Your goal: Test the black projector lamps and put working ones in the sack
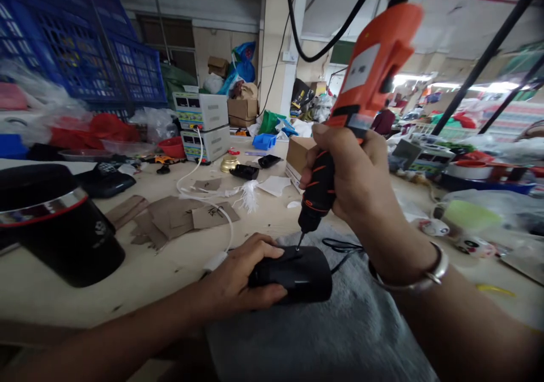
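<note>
My left hand point(246, 274) is closed around one end of a black cylindrical housing point(308, 277), which lies on its side on a grey cloth point(340, 336). My right hand point(352, 166) grips an orange and black electric screwdriver point(321, 183), tilted with its bit pointing down. The bit's tip meets a small screw spot on the upper side of the housing. A thin black cable point(342, 246) lies coiled on the cloth behind the housing. What lies under my left palm is hidden.
A black cup-shaped container point(63, 234) stands at left. Cardboard pieces point(170, 217) lie on the table point(148, 277). Further back are stacked power supply boxes point(206, 127), black plastic shells point(244, 171), a blue tray point(264, 141) and a cardboard box point(297, 154). A person point(383, 120) is in the background.
</note>
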Tool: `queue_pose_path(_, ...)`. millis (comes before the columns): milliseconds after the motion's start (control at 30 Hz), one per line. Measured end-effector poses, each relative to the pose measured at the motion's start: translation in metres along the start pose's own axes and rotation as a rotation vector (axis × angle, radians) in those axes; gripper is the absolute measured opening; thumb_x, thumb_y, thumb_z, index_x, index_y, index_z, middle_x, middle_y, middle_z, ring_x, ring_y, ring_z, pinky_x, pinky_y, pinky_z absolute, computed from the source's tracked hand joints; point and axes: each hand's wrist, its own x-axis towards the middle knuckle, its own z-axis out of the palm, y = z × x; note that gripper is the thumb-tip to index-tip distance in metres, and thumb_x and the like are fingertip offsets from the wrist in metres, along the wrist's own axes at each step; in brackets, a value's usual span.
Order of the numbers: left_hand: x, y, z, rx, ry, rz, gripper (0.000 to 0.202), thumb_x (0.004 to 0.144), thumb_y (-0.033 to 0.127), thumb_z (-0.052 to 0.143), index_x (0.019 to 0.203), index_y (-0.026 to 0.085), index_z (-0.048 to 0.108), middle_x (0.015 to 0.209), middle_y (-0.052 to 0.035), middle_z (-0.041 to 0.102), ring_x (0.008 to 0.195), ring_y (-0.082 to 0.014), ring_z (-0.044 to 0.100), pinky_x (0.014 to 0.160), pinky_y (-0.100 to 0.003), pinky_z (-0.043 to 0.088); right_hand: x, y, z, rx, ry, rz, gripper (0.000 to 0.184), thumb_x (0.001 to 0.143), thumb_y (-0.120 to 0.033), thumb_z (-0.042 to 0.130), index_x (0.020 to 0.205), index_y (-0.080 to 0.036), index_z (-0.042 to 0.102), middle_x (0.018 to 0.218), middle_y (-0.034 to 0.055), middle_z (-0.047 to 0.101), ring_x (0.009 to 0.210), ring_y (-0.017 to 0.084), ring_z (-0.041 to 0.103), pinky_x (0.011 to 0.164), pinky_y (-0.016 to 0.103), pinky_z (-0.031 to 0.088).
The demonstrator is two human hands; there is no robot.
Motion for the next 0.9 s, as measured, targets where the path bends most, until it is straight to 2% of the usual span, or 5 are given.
queue_pose_path(200, -0.003, -0.006, 0.0, -0.013, -0.036, -0.035, 0.077, 0.057, 0.046, 0.08, 0.119, 0.025, 0.039, 0.127, -0.0102, 0.041, 0.117, -0.0295, 0.044, 0.095, -0.045, 0.038, 0.008, 0.006, -0.006, 0.019, 0.033, 0.054, 0.024, 0.079, -0.037, 0.059, 0.065, -0.022, 0.047, 0.051, -0.0064, 0.05, 0.036, 0.01, 0.052, 0.035, 0.022, 0.043)
queue_pose_path(467, 0.001, -0.004, 0.001, 0.013, -0.061, -0.102, 0.067, 0.062, 0.034, 0.075, 0.118, 0.023, 0.04, 0.121, -0.0086, 0.045, 0.111, -0.0271, 0.048, 0.091, -0.044, 0.041, 0.012, -0.013, -0.006, 0.118, 0.059, 0.089, 0.023, 0.075, -0.04, 0.062, 0.07, -0.022, 0.049, 0.05, -0.0062, 0.05, 0.037, 0.011, 0.05, 0.035, 0.024, 0.044)
queue_pose_path(667, 0.004, 0.003, -0.01, -0.011, -0.144, -0.275, 0.078, 0.059, 0.034, 0.077, 0.126, 0.025, 0.037, 0.116, -0.0064, 0.053, 0.103, -0.027, 0.053, 0.088, -0.043, 0.043, 0.023, 0.003, -0.038, -0.246, 0.127, -0.21, 0.022, 0.081, -0.041, 0.059, 0.076, -0.021, 0.05, 0.055, -0.0058, 0.051, 0.045, 0.009, 0.051, 0.043, 0.022, 0.044)
queue_pose_path(800, 0.001, 0.004, -0.013, -0.08, -0.148, -0.278, 0.078, 0.06, 0.036, 0.078, 0.126, 0.026, 0.037, 0.121, -0.0072, 0.051, 0.11, -0.0283, 0.051, 0.092, -0.044, 0.041, -0.014, 0.038, -0.074, -0.546, -0.139, 0.052, 0.059, 0.069, -0.057, 0.066, 0.11, -0.016, 0.053, 0.094, 0.0095, 0.064, 0.086, 0.023, 0.062, 0.074, 0.038, 0.053)
queue_pose_path(900, -0.001, 0.003, -0.009, -0.192, -0.099, -0.31, 0.083, 0.057, 0.037, 0.08, 0.126, 0.025, 0.036, 0.121, -0.0073, 0.052, 0.11, -0.0285, 0.051, 0.095, -0.045, 0.04, -0.065, 0.045, -0.093, -0.596, -0.24, 0.201, 0.101, 0.061, -0.063, 0.07, 0.138, -0.013, 0.03, 0.131, 0.0197, 0.047, 0.118, 0.034, 0.048, 0.097, 0.052, 0.04)
